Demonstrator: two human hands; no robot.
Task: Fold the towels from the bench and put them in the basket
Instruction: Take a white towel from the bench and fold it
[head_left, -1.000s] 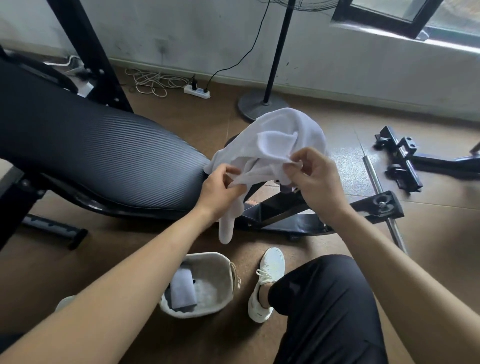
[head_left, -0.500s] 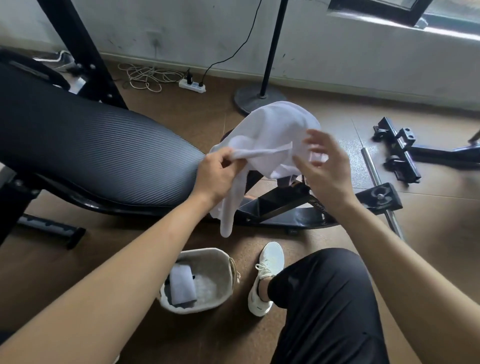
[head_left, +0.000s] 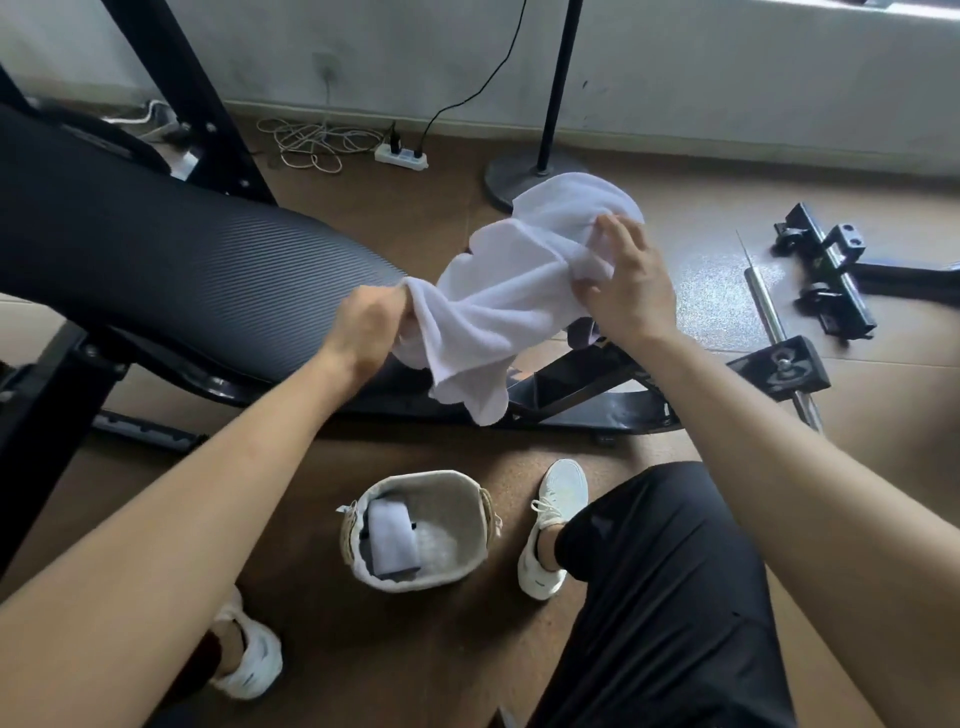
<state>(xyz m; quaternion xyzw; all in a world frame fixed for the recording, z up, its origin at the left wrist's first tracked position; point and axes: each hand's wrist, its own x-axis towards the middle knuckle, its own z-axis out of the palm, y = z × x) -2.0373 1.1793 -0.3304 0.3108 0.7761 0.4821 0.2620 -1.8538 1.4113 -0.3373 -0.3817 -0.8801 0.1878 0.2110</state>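
Note:
A crumpled white towel (head_left: 514, 306) hangs in the air over the end of the black padded bench (head_left: 171, 265). My left hand (head_left: 371, 325) grips its left edge in a fist. My right hand (head_left: 626, 283) holds the towel's upper right part, thumb pinching the cloth and fingers spread over it. A loose corner droops below, between my hands. On the floor below stands a pale woven basket (head_left: 462, 493) with a folded grey towel (head_left: 392, 540) lying inside it on the left.
The bench's black frame (head_left: 571, 400) runs along the floor under the towel. A fan stand base (head_left: 519, 176), a power strip (head_left: 402, 156) with cables, a steel bar (head_left: 769, 317) and black metal parts (head_left: 826, 270) lie around. My white shoes (head_left: 553, 525) flank the basket.
My hands have moved apart, stretching the towel sideways. My right hand, open half a second ago, has taken hold of the towel's right part; my left hand pulled its edge leftward.

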